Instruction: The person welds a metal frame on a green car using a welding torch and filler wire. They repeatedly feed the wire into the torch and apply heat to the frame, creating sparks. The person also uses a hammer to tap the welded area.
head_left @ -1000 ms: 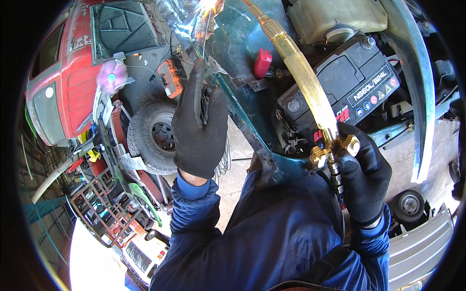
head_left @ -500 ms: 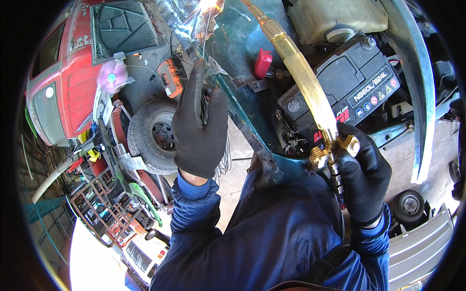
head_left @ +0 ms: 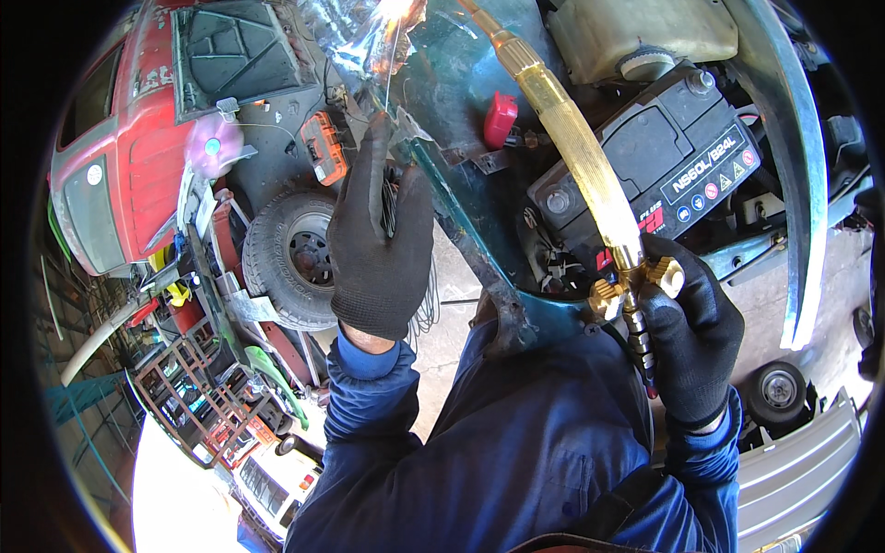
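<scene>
My right hand (head_left: pixel 691 332), in a black glove, grips the valve end of a brass gas welding torch (head_left: pixel 576 138). Its neck runs up and left to a bright glow on the teal metal car panel (head_left: pixel 452 83). My left hand (head_left: pixel 380 235), also gloved, is closed around a coil of thin wire (head_left: pixel 424 309), its loops hanging below the palm. One strand rises from the fingertips straight into the glow, where the torch tip and the wire's end are hard to make out. The left fingers are close to the panel's torn edge.
Right of the torch are a car battery (head_left: pixel 650 152) and a translucent plastic tank (head_left: pixel 641 37). A red clamp-like piece (head_left: pixel 499 120) rests on the panel. To the left stand a red vehicle body (head_left: pixel 129 147), a wheel (head_left: pixel 297 258), an orange case (head_left: pixel 323 149) and a fan (head_left: pixel 213 147).
Both hands, the torch and the wire stay nearly in place. The glow on the panel has changed slightly in shape and brightness.
</scene>
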Demonstrator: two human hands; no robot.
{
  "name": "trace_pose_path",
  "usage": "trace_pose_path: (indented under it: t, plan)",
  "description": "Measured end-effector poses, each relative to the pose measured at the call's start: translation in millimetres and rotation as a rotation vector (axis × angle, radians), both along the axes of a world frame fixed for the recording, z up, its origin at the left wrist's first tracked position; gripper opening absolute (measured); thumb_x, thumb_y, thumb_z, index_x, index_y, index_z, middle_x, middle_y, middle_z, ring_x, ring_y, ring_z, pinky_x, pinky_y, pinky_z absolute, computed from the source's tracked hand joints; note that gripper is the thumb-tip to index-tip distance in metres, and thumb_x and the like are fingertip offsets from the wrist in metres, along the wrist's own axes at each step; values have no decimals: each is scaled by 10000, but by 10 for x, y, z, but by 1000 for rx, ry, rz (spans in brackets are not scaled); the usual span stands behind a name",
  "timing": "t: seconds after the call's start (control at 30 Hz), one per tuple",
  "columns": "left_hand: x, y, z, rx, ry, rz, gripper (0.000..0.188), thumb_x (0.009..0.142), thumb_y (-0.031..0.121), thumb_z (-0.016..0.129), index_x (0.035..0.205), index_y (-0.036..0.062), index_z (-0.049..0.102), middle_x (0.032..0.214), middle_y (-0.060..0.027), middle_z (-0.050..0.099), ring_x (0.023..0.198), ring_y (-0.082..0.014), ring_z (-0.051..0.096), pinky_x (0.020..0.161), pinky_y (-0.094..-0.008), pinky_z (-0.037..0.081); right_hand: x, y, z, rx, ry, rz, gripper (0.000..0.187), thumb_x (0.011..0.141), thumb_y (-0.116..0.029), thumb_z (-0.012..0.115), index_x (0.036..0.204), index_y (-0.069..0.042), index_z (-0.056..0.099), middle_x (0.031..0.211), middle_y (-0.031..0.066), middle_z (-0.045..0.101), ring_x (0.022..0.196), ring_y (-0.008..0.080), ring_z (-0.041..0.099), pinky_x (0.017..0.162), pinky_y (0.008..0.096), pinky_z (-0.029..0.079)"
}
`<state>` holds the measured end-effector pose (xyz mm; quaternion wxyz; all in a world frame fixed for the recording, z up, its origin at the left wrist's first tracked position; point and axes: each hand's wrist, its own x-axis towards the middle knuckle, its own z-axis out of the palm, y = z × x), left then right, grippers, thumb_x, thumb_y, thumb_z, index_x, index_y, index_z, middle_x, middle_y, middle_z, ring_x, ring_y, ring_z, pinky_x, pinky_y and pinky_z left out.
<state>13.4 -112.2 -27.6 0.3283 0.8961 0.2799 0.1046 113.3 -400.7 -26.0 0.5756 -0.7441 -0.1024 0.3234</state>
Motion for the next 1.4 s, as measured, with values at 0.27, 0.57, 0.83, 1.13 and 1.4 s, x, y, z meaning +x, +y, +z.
trace_pose_path:
  t: [0.27, 0.57, 0.83, 1.13, 1.4]
  plan:
    - [9, -20, 14, -1, -12, 2, 556, 1057, 94, 637, 1570, -61, 490, 1327, -239, 685, 1149, -258, 674, 1040, -384, 516, 1, -10, -19, 12, -19, 9, 384, 1027, -127, 743, 1388, -5, 689, 1185, 135, 748, 1047, 176, 724, 917, 331, 585]
    - [10, -15, 24, -24, 29, 29, 561, 1058, 103, 635, 1572, -63, 485, 1470, -275, 629, 1353, -315, 626, 1139, -408, 467, -10, -9, -14, 9, 35, -13, 387, 1029, -125, 741, 1391, -1, 685, 1193, 133, 743, 1057, 173, 719, 928, 333, 583]
    - [5, -15, 13, -14, 9, 12, 546, 1063, 100, 633, 1562, -69, 492, 1441, -273, 644, 1321, -300, 640, 1126, -401, 475, -8, -12, -32, 59, 23, -8, 397, 1030, -131, 752, 1396, 5, 679, 1189, 129, 744, 1061, 170, 713, 933, 329, 580]
    - [10, -13, 12, 81, -28, -45, 541, 1060, 86, 637, 1561, -63, 498, 1354, -245, 683, 1208, -256, 672, 1055, -381, 514, 2, -10, -33, 56, 11, -4, 385, 1031, -128, 748, 1389, -1, 687, 1191, 131, 746, 1058, 177, 717, 933, 334, 578]
    - [5, -47, 56, 40, 53, 27, 546, 1059, 101, 635, 1564, -57, 498, 1375, -261, 676, 1231, -279, 671, 1071, -392, 506, 6, 1, -11, 12, 3, 6, 385, 1025, -117, 746, 1385, 6, 687, 1181, 134, 746, 1056, 177, 717, 921, 331, 577]
